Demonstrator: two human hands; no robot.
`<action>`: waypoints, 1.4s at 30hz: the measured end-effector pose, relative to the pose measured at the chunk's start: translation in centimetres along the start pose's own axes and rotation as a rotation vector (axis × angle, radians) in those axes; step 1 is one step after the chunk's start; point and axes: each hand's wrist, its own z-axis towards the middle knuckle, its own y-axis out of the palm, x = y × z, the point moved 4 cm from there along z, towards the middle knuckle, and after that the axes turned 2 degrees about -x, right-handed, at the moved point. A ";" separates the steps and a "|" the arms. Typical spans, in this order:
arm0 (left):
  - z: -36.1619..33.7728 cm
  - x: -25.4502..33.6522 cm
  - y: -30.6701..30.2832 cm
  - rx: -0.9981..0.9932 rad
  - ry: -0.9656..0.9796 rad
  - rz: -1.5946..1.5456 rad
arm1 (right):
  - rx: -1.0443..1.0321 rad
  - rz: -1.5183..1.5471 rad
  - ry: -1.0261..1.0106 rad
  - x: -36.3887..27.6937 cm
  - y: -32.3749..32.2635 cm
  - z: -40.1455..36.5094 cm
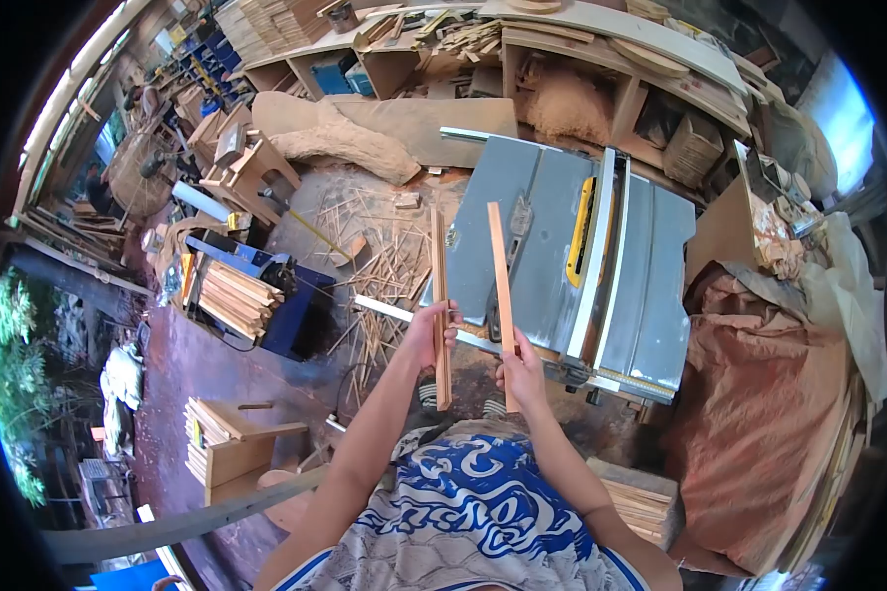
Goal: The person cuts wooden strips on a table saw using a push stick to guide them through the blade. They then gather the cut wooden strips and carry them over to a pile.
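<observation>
In my left hand (430, 333) is a small bundle of thin wood strips (439, 266), held upright with the fingers wrapped round it. My right hand (520, 372) grips a single wood strip (499, 256) near its lower end, tilted slightly left at the top. The single strip reaches over the grey table saw (552, 227), beside its blade slot. Both hands are in front of my body at the saw's near left edge. A yellow push stick (580, 236) lies on the saw table along the fence (603, 266).
Offcuts (375, 266) litter the floor left of the saw. Stacked strips (237, 295) rest on a blue machine (301, 315). A wooden stool (241, 458) bearing more strips stands at lower left. Brown sheeting (759, 424) covers a pile at right. Shelves with sawdust (572, 103) line the back.
</observation>
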 end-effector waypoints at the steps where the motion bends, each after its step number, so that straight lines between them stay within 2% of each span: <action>1: 1.0 -0.4 -1.0 0.213 -0.005 0.175 | 0.046 -0.064 -0.002 0.1 -0.8 -0.1; 3: 3.2 -1.1 -1.5 0.250 0.021 0.278 | 0.090 -0.118 -0.021 1.2 -2.1 -0.1; 5: 4.9 -1.2 -1.2 0.313 0.029 0.508 | 0.166 -0.254 -0.205 3.1 -4.1 0.5; 7: 6.3 -1.5 0.1 0.287 0.086 0.542 | 0.201 -0.213 -0.136 2.3 -4.5 -0.9; 9: 8.1 -1.8 1.6 0.265 0.215 0.620 | 0.265 -0.419 -0.340 2.0 -5.1 -1.2; 11: 9.8 -2.9 2.9 0.226 0.226 0.629 | 0.303 -0.343 -0.264 2.3 -5.4 -1.8; 13: 11.6 -3.8 4.8 0.214 0.257 0.778 | 0.372 -0.459 -0.471 2.7 -6.4 -1.6; 15: 12.5 -5.3 6.8 0.188 0.266 0.750 | 0.358 -0.338 -0.384 2.0 -6.7 -2.6; 17: 12.7 -5.7 8.4 0.221 0.363 1.026 | 0.348 -0.291 -0.288 0.2 -6.8 -4.0; 18: 13.4 -6.3 8.6 0.221 0.366 1.018 | 0.346 -0.299 -0.289 0.0 -7.0 -4.1; 20: 13.8 -6.7 8.3 0.524 0.804 0.967 | 0.407 -0.271 -0.419 -0.2 -7.3 -5.0; 21: 13.5 -6.5 8.1 0.551 0.806 0.955 | 0.380 -0.280 -0.414 -0.1 -7.4 -5.4; 23: 12.7 -5.6 6.9 0.276 0.725 0.570 | 0.462 -0.553 -0.400 -0.4 -8.0 -6.5; 25: 12.0 -5.9 2.9 0.236 0.817 0.608 | 0.444 -0.580 -0.448 0.2 -7.3 -6.2; 27: 5.2 -4.1 1.0 0.275 0.693 0.742 | 0.351 -0.581 -0.432 2.0 -6.3 -5.5; 29: 0.3 -3.4 -2.9 0.332 0.701 0.910 | 0.220 -0.578 -0.452 3.3 -4.1 -4.5; 31: -4.5 -1.7 -7.3 0.320 0.428 1.105 | 0.165 -0.587 -0.483 2.6 -1.3 -3.4; 33: -6.1 -2.9 -15.7 0.335 0.362 1.297 | -0.057 -0.669 -0.351 1.5 3.1 -2.1; 35: -9.1 -3.0 -23.4 0.421 0.102 1.377 | -0.160 -0.643 -0.299 1.8 7.3 -0.4; 37: -12.4 -3.1 -29.9 0.577 0.158 1.237 | -0.313 -0.873 -0.414 1.9 13.0 1.3; 39: -16.0 -1.5 -34.3 0.669 0.130 0.976 | -0.388 -0.927 -0.426 2.7 19.5 3.4; 40: -16.9 -1.5 -37.5 0.677 0.146 0.958 | -0.441 -0.966 -0.426 3.5 23.1 4.7; 42: -17.7 -1.3 -44.8 0.863 0.410 0.553 | -0.508 -1.018 -0.442 5.3 30.9 7.7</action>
